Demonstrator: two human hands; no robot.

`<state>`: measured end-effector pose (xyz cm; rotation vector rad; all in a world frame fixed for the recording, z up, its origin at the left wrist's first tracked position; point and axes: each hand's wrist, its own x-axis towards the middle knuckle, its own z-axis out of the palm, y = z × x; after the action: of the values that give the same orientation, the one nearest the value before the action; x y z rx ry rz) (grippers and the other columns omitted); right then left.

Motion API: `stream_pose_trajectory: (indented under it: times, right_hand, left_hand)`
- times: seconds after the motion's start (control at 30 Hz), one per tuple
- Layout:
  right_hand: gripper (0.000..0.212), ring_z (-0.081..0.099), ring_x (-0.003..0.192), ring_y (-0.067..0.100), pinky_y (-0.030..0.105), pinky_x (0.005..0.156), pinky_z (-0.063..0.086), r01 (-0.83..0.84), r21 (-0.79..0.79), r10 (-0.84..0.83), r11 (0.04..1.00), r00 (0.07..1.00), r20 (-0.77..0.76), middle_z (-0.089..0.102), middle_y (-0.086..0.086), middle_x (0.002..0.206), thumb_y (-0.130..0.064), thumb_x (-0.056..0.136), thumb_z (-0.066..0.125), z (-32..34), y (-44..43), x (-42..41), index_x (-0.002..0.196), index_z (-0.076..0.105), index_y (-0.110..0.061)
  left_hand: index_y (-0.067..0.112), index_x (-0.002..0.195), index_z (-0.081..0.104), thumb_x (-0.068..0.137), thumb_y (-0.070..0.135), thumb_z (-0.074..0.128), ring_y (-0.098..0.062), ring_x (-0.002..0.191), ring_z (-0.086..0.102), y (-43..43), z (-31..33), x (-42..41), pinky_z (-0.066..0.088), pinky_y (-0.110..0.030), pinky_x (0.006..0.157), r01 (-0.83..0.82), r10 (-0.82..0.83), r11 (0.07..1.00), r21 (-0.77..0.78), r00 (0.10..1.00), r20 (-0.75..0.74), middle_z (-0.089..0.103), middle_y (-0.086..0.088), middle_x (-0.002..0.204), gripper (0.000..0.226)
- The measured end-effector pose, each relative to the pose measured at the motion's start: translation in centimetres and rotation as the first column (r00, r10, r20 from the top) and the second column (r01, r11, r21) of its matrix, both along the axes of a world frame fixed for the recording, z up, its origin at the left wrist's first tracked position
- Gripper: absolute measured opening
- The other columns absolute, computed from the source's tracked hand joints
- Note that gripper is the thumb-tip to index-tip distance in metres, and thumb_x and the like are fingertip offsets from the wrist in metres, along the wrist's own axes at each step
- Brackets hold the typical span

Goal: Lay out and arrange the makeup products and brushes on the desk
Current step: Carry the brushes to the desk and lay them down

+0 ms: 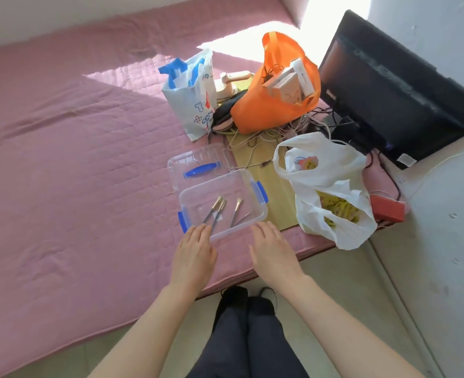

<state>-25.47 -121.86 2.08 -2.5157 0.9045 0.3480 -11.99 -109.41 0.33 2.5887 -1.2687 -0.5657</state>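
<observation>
Straight fingers [200, 232] against clear box [226, 232]

a pink quilted mattress [75, 159] lies low on the tiled floor, part of it in sunlight. near its front edge sits a clear plastic box [236, 229] with blue latches, its lid [214, 154] flat just behind it. a tan cardboard sheet [277, 197] lies beside the box. on the right side sit a white plastic bag [331, 175], a red box [387, 210] and a black monitor [389, 99]. farther back stand an orange bag [269, 113] and a white-and-blue bag [189, 105], with tangled cables [266, 132] in front of the orange one.
</observation>
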Motion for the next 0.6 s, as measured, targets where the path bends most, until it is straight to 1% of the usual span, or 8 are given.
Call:
stream_pose_trajectory:
  times: [0.1,0.17,0.27,0.4,0.47,0.6]
  right_hand:
    - [0.047,0.031,0.136,0.026,0.037,0.115,0.025,-0.029,0.008,0.029,1.0,0.999,-0.014,0.039,0.011,0.144,-0.024,0.098,0.042,-2.3,-1.4,1.9,0.141,0.035,-0.006]
    - [0.047,0.03,0.136,0.024,0.035,0.115,0.025,-0.03,0.028,0.03,0.999,0.999,-0.019,0.038,0.009,0.145,-0.024,0.098,0.04,-3.9,-2.5,2.9,0.141,0.034,-0.007]
    - [0.045,0.031,0.134,0.022,0.031,0.114,0.024,-0.041,0.053,0.043,0.998,0.998,-0.037,0.039,0.007,0.143,-0.022,0.098,0.039,-6.4,-4.2,4.0,0.14,0.035,-0.007]
    - [0.042,0.033,0.131,0.022,0.028,0.109,0.028,-0.059,0.131,0.07,0.99,0.994,-0.084,0.039,0.007,0.141,-0.019,0.098,0.038,-10.5,-6.5,5.4,0.139,0.035,-0.008]
    - [0.04,0.038,0.127,0.024,0.03,0.104,0.033,0.003,0.209,0.018,0.978,0.995,-0.097,0.043,0.009,0.137,-0.017,0.097,0.039,-12.9,-7.6,6.3,0.136,0.039,-0.006]
    - [0.042,0.046,0.121,0.029,0.035,0.098,0.037,0.234,0.35,-0.194,0.907,0.97,-0.145,0.051,0.015,0.13,-0.017,0.095,0.043,-17.3,-9.3,8.9,0.134,0.043,-0.002]
  left_hand:
    - [0.007,0.136,0.047,0.092,0.014,0.052,-0.023,0.132,0.041,-1.4,-2.0,1.2,0.032,-0.035,0.111,-0.022,0.022,1.0,0.019,0.999,-0.03,0.051,-0.006,0.138,0.044]
    - [0.008,0.136,0.047,0.093,0.015,0.051,-0.021,0.133,0.04,-2.1,-3.5,1.6,0.034,-0.035,0.11,-0.031,0.032,0.999,0.027,0.998,-0.051,0.05,-0.004,0.139,0.043]
    - [0.01,0.137,0.046,0.095,0.018,0.05,-0.021,0.134,0.039,-2.8,-6.0,2.1,0.034,-0.035,0.111,-0.039,0.043,0.998,0.048,0.996,-0.08,0.049,-0.003,0.14,0.043]
    - [0.008,0.136,0.046,0.095,0.016,0.05,-0.02,0.128,0.043,-4.3,-9.7,3.2,0.036,-0.032,0.108,-0.111,0.114,0.993,0.033,0.985,-0.128,0.052,-0.003,0.135,0.042]
    - [0.008,0.137,0.045,0.095,0.016,0.049,-0.019,0.126,0.043,-5.3,-11.7,3.8,0.036,-0.029,0.104,-0.15,0.155,0.988,0.041,0.975,-0.159,0.052,-0.003,0.134,0.043]
    - [0.009,0.138,0.042,0.096,0.016,0.044,-0.019,0.124,0.041,-7.1,-16.0,5.1,0.034,-0.026,0.098,-0.27,0.283,0.959,0.085,0.923,-0.261,0.049,-0.005,0.134,0.042]
